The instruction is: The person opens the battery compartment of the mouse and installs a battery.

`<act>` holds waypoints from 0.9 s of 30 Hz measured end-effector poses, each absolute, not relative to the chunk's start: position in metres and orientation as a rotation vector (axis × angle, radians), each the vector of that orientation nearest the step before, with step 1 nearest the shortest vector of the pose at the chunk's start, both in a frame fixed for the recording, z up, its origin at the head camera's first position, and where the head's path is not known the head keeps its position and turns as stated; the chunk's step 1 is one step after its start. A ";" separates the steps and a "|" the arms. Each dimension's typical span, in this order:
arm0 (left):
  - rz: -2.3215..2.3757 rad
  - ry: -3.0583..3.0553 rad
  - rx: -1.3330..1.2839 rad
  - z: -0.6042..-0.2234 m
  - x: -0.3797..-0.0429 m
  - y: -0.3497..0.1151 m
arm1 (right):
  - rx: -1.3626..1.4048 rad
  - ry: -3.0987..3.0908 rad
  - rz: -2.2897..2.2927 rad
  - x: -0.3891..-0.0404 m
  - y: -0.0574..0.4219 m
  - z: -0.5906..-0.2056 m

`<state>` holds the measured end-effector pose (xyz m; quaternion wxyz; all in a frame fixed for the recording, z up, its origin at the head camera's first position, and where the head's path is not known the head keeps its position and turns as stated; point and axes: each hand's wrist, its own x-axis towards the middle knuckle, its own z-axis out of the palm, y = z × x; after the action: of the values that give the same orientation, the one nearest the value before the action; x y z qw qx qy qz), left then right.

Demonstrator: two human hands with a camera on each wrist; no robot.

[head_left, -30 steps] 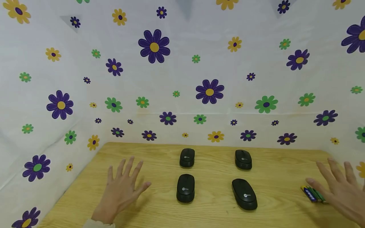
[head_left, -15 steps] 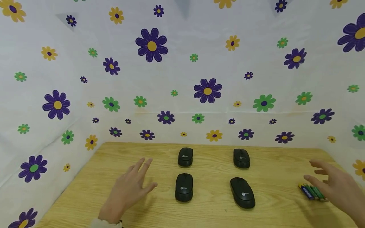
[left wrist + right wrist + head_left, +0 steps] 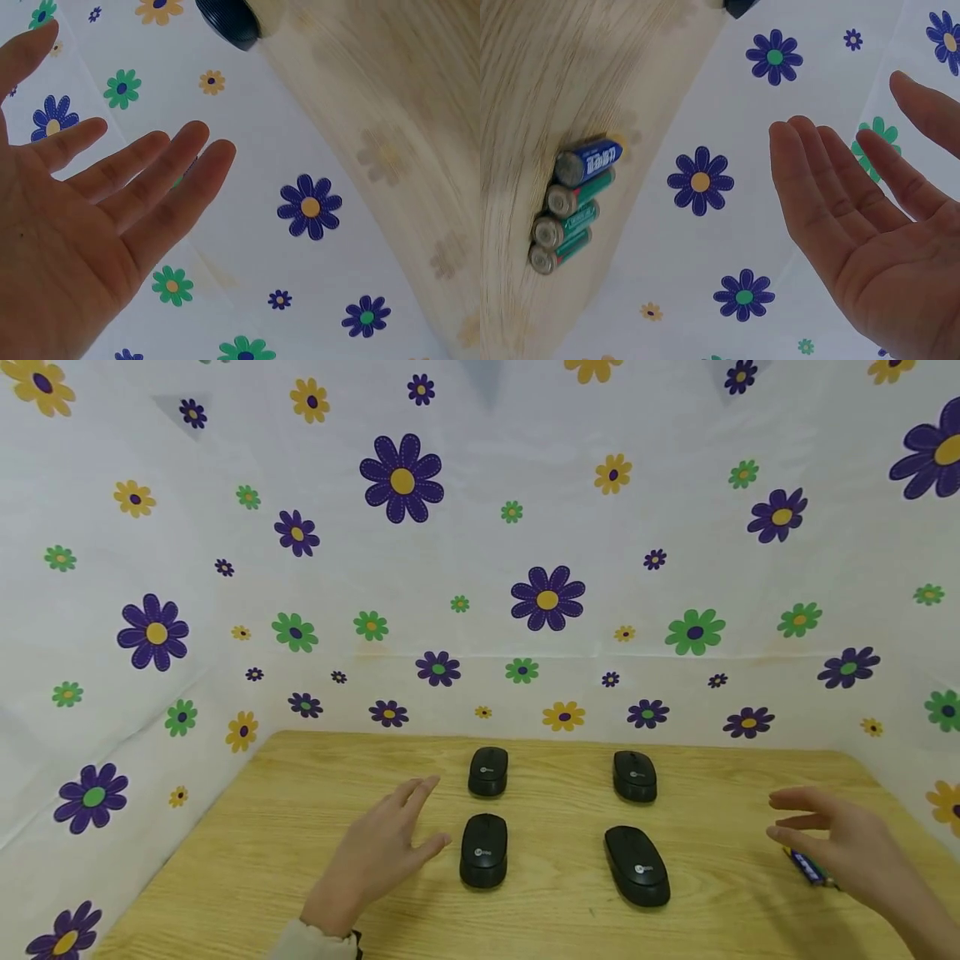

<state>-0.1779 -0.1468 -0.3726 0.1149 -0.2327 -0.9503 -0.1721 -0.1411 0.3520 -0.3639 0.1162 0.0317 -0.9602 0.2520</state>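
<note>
My left hand (image 3: pixel 375 856) hovers over the table just left of the near left black computer mouse (image 3: pixel 483 852), thumb apart from the fingers. In the left wrist view, that hand (image 3: pixel 97 217) shows an empty palm with spread fingers. At the right, my right hand (image 3: pixel 840 843) is held above a row of batteries, partly covering them. Its fingers are gently bent and hold nothing, as the right wrist view of the hand (image 3: pixel 862 217) confirms. One blue battery (image 3: pixel 592 161) lies beside several green batteries (image 3: pixel 574 225). The near right mouse (image 3: pixel 637 867) sits slightly turned between both hands.
Two more black mice stand farther back, a left one (image 3: pixel 488 772) and a right one (image 3: pixel 635 777). The wooden table (image 3: pixel 360 756) ends against a white flowered cloth (image 3: pixel 465 552) that rises behind it and along both sides.
My left hand has moved right toward the near left mouse, its fingers drawing closer together. The right hand has turned and shifted left over the batteries. Mice and batteries stay put.
</note>
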 end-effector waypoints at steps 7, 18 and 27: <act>-0.588 -2.765 -0.769 -0.373 -0.181 -0.129 | 0.129 -2.821 0.861 -0.143 0.347 -0.364; -0.732 -2.791 -0.821 -0.370 -0.183 -0.112 | 0.211 -2.801 1.171 -0.147 0.338 -0.371; -0.822 -2.879 -0.850 -0.367 -0.184 -0.095 | 0.210 -2.838 1.363 -0.149 0.332 -0.367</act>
<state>-0.1837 -0.0946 -0.3665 0.0147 -0.2732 -0.9249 -0.2641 -0.1494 0.3320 -0.3666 -0.0070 0.0664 -0.8994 0.4320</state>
